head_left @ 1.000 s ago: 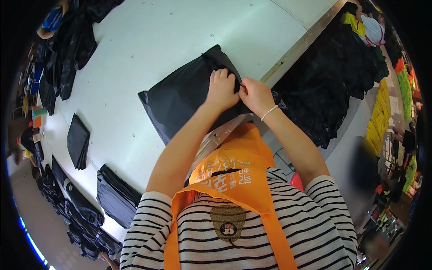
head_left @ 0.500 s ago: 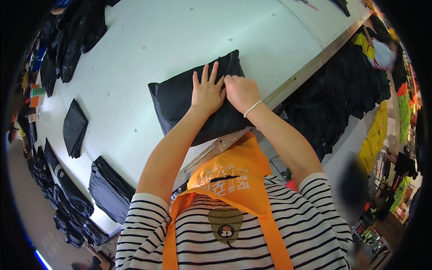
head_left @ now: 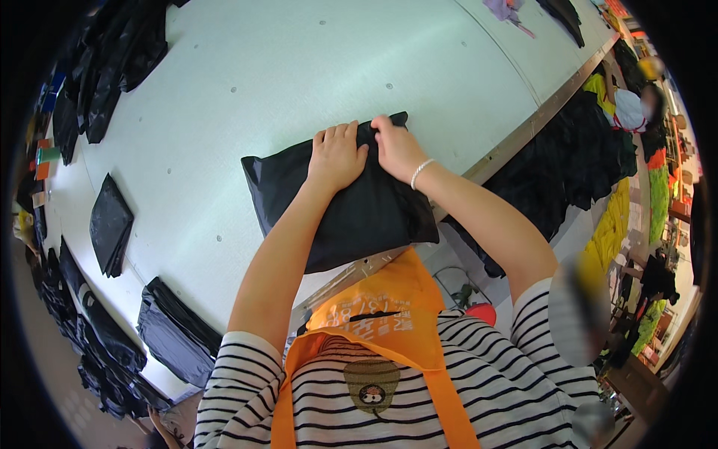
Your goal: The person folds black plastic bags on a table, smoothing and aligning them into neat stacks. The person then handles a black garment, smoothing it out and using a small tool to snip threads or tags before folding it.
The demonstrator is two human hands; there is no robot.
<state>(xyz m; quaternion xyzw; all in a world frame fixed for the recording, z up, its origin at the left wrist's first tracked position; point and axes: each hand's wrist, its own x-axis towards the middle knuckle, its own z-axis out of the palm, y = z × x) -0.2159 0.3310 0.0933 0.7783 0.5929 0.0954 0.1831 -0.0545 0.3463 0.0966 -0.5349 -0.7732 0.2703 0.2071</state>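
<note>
A plump, rectangular black bag (head_left: 351, 217) lies flat near the table's front edge, its near side reaching out to the metal trim. My left hand (head_left: 336, 157) rests on the far part of the bag, its fingers close together and bent over the far edge, thumb on top. Just to its right, my right hand (head_left: 399, 152) is closed on the far edge near the bag's right corner. The right fingertips are partly hidden.
On the pale table (head_left: 299, 75) lie a folded black piece (head_left: 112, 224), a stack of black sheets (head_left: 176, 329) and a black heap (head_left: 123, 60) at far left. Dark cloth (head_left: 561, 172) hangs beyond the right edge, near yellow fabric (head_left: 613, 224). Purple scraps (head_left: 505, 11) lie far off.
The bag has come slightly nearer to me. My left fingers, spread flat before, now bend over its far edge. My right hand has moved to the far edge by the corner.
</note>
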